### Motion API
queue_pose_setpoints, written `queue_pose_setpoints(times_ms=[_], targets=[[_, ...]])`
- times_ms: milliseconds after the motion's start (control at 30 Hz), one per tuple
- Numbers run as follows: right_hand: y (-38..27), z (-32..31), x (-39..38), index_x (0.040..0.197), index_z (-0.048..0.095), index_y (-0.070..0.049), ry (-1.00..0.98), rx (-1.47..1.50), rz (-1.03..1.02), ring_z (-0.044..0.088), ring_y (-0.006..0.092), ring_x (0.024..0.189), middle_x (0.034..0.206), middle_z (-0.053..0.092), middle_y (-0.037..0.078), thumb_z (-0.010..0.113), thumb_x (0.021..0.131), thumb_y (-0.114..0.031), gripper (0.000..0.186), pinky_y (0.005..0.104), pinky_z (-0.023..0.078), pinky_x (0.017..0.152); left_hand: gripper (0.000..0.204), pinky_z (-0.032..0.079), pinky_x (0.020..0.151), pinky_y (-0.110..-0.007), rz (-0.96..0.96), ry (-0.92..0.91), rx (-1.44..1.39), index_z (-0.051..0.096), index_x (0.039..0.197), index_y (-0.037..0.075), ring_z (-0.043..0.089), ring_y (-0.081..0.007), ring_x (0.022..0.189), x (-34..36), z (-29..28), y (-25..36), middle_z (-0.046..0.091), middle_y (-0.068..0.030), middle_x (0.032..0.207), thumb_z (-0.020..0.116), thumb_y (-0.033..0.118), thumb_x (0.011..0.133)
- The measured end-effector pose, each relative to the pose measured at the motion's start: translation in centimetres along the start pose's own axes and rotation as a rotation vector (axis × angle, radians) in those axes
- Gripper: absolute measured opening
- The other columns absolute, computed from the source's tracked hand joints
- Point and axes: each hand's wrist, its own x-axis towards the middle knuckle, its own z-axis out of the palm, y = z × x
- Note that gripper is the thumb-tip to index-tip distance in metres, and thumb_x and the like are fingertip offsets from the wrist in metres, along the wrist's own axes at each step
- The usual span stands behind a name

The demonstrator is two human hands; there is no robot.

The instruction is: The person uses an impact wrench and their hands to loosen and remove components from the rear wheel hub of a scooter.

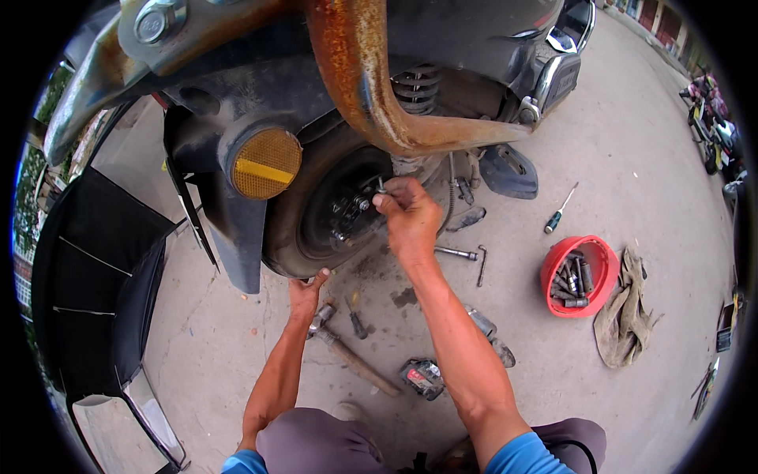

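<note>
A black wheel (316, 197) hangs under the scooter's rear, its hub and metal parts exposed. My left hand (306, 299) holds the tyre at its lower edge, thumb out and the other fingers partly hidden behind the rubber. Beside the hub, my right hand (412, 217) is closed in a pinch on a small bolt-like metal piece (380, 185), whose lower end is covered by the fingers. Below the hands lie a hammer (355, 359) with a wooden handle and a dark-handled screwdriver (358, 325). To the right are a socket wrench (456, 253) and a hex key (482, 266).
A rusty bent bar (359, 87) and a round amber reflector (266, 163) overhang the wheel. A power tool (422, 378) lies near my knees. Farther right are a red bowl (557, 265) of sockets, a rag (624, 316) and another screwdriver (559, 212). A black folding frame (87, 276) stands left.
</note>
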Motion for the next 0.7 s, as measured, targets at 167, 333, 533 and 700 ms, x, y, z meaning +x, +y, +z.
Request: queue_pose_setpoints(times_ms=[167,333,533,700], targets=[[0.4,-0.5,-0.2,0.098,0.064,0.004,0.000,-0.040,-0.004,0.062,0.0104,0.073,0.083,0.069,0.007,0.069,0.082,0.009,0.018,0.0250,0.052,0.067,0.107,0.016,0.119,-0.038,0.272,0.308,0.087,0.013,0.152,-0.005,0.023,-0.0279,0.143,-1.0,0.5,5.7,0.022,-0.0208,0.156,0.083,0.031,0.079],[0.1,0.2,-0.6,0.096,0.066,0.004,0.034,0.053,0.007,0.063,0.0107,0.070,0.079,0.071,0.010,0.070,0.080,0.008,0.017,0.0257,0.051,0.066,0.106,0.016,0.119,-0.037,0.287,0.392,0.131,0.011,0.152,-0.007,0.022,-0.0281,0.144,-0.4,0.4,2.9,0.020,-0.0213,0.157,0.082,0.030,0.081],[0.5,-0.1,-0.1,0.097,0.064,0.004,0.010,0.042,-0.007,0.064,0.0111,0.074,0.083,0.070,0.009,0.070,0.081,0.009,0.017,0.0259,0.052,0.068,0.091,0.024,0.114,-0.034,0.116,0.176,-0.022,0.024,0.149,-0.003,0.038,-0.0252,0.134,-0.9,1.2,2.4,0.039,-0.0167,0.147,0.081,0.022,0.082],[0.7,-0.2,-0.2,0.097,0.066,0.003,0.027,-0.003,-0.007,0.067,0.0132,0.074,0.082,0.073,0.012,0.070,0.080,0.007,0.018,0.0272,0.053,0.068,0.105,0.018,0.118,-0.037,0.225,0.278,0.102,0.013,0.152,-0.005,0.028,-0.0277,0.141,-1.1,0.4,5.1,0.026,-0.0196,0.154,0.083,0.026,0.080]])
